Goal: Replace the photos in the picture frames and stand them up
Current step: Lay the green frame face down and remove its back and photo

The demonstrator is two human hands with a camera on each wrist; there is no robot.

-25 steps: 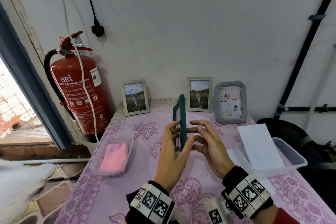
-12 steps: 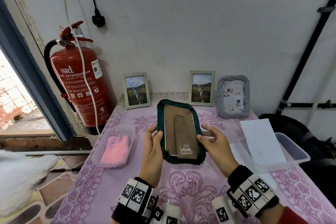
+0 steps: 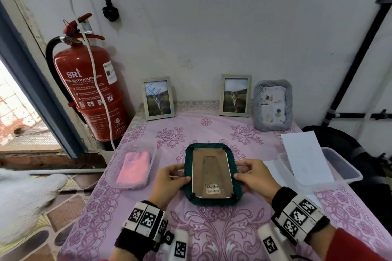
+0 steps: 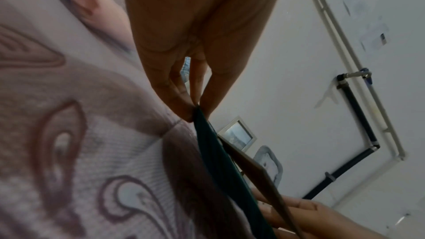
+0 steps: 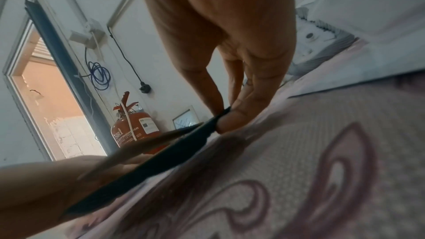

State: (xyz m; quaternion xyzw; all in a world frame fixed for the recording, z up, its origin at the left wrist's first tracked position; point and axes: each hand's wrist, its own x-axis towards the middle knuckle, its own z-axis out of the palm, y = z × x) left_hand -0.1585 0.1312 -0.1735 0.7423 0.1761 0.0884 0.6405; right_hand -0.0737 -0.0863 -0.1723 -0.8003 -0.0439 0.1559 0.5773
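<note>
Green frame held face down, low over the middle of the counter.

To the left, a tub [image 3: 131,170] holds a pink cloth [image 3: 134,167]. The left hand [image 3: 169,178] pinches the left rim of the green frame [image 3: 212,172], thumb on top, fingers beneath. The frame's brown backing board [image 3: 211,172] faces up, long axis running away from the person, barcode end nearest. The right hand [image 3: 253,176] pinches the right rim likewise. The wrist views suggest the frame tilts slightly above the counter [image 3: 212,229], though blur leaves that uncertain. To do this step well, it should be set down flat and level, both grips letting go together, before the corner tabs are turned. Three other frames stand against the wall behind.
</note>
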